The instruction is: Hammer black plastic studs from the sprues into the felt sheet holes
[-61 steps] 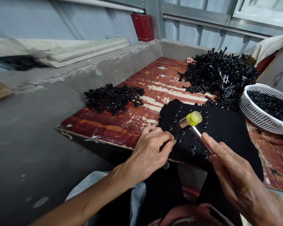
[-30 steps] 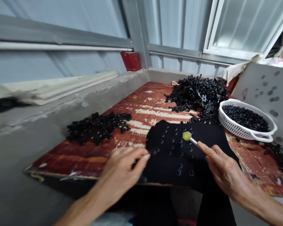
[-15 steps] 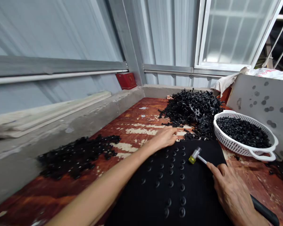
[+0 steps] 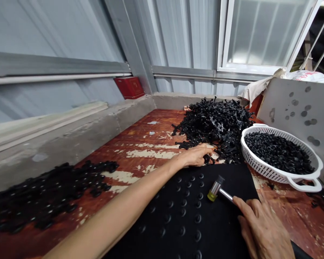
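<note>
My right hand (image 4: 264, 223) grips a small mallet (image 4: 217, 189) with a metal head, a yellow face and a clear face. The mallet head is over a black board (image 4: 226, 216), which carries rows of round black studs (image 4: 198, 218). My left arm crosses the board's left side. My left hand (image 4: 196, 155) is past its far edge, fingers reaching with a gap between them, at a few small black plastic parts (image 4: 209, 159). These lie at the near edge of a large heap of black plastic parts (image 4: 218, 122).
At the right stands a white oval basket (image 4: 280, 180) full of small black round pieces (image 4: 279, 153). Another spread of black parts (image 4: 51, 194) lies on the left of the worn red-brown tabletop (image 4: 118, 144). A red box (image 4: 129, 87) sits on the ledge by the wall.
My left hand has moved right, toward the loose parts at the heap's edge. The mallet stays in my right hand over the board. The view has shifted slightly right.
</note>
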Available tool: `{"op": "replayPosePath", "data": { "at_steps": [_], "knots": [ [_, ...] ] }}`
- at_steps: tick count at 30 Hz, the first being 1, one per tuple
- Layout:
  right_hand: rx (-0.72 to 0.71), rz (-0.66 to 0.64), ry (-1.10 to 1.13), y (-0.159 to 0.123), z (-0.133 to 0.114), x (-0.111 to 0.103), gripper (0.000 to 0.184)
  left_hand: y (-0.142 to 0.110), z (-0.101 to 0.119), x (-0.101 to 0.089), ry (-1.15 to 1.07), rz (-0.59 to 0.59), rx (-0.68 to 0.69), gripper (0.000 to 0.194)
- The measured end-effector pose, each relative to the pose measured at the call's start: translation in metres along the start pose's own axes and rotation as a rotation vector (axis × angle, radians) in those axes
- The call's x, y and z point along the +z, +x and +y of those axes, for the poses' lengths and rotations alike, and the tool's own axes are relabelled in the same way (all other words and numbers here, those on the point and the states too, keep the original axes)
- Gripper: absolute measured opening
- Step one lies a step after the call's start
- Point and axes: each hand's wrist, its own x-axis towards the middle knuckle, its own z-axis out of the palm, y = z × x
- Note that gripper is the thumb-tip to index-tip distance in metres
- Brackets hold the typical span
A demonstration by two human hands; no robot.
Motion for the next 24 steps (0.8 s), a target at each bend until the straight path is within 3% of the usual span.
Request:
{"op": "replayPosePath", "data": {
  "at_steps": [3, 7, 10, 13, 16, 19, 21, 24],
  "knots": [
    [0.011, -0.007, 0.013, 0.0, -0.001, -0.001, 0.044, -0.001, 0.008, 0.004, -0.056, -0.032, 0.037, 0.047],
    [-0.03, 0.013, 0.027, 0.001, 0.002, -0.002, 0.043, 0.0, 0.007, 0.0, -0.162, 0.026, 0.014, 0.038],
    [-0.011, 0.049, 0.032, 0.002, 0.002, -0.003, 0.04, 0.002, -0.001, -0.01, -0.283, 0.123, -0.091, 0.018],
    [-0.002, 0.066, 0.035, 0.001, 0.002, 0.0, 0.04, -0.006, -0.002, -0.024, -0.427, 0.228, -0.223, 0.018],
    [0.042, 0.083, 0.059, -0.001, 0.004, 0.006, 0.036, -0.036, 0.012, -0.04, -0.576, 0.26, -0.292, 0.02],
    [0.184, 0.029, 0.191, 0.002, 0.01, 0.004, 0.027, -0.082, 0.038, -0.048, -0.751, 0.242, -0.31, 0.021],
    [0.24, -0.068, 0.32, 0.009, 0.014, -0.008, 0.021, -0.113, 0.056, -0.046, -0.992, 0.227, -0.334, 0.033],
    [0.308, -0.212, 0.613, 0.031, 0.008, -0.04, 0.026, -0.149, 0.081, -0.035, -1.086, 0.168, -0.352, 0.039]
  ]
}}
